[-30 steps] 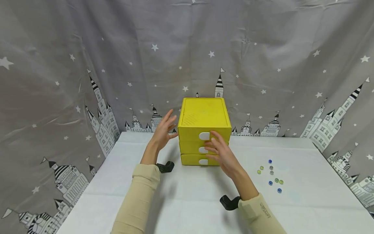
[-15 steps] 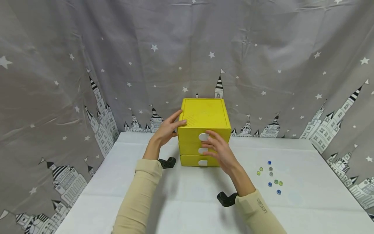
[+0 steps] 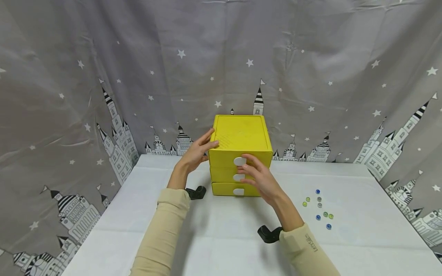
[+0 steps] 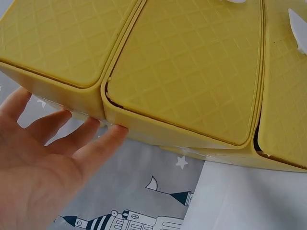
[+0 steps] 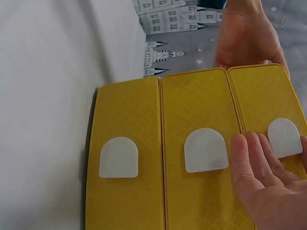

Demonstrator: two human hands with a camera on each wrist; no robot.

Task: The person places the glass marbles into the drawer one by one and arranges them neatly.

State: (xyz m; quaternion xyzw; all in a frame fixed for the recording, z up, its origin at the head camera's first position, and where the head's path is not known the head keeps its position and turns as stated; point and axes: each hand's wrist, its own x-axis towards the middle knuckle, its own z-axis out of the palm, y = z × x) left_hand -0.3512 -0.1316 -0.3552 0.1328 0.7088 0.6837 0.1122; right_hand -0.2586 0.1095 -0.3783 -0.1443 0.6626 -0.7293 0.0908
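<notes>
A yellow drawer unit (image 3: 241, 132) with three stacked drawers and white tab handles stands at the back middle of the table. My left hand (image 3: 195, 154) rests on its upper left edge. The thumb lies at the top corner, and in the left wrist view the fingers (image 4: 98, 143) lie extended along the side wall. Close in front of the drawers is my right hand (image 3: 264, 180), fingers loosely extended. Its fingertips are beside the top drawer's handle (image 5: 284, 138), between fingers and thumb in the right wrist view; contact is unclear. All the drawers sit flush.
Several small glass gems (image 3: 318, 217), blue, green and clear, lie scattered on the white tabletop (image 3: 366, 230) to the right. A grey curtain (image 3: 193, 96) with castles and stars hangs behind. Black wrist cameras (image 3: 269, 234) protrude from both wrists.
My left hand has moved right from beside the drawer unit onto its upper left edge. The right hand has shifted slightly left at the top handle. The drawers and gems stay in place.
</notes>
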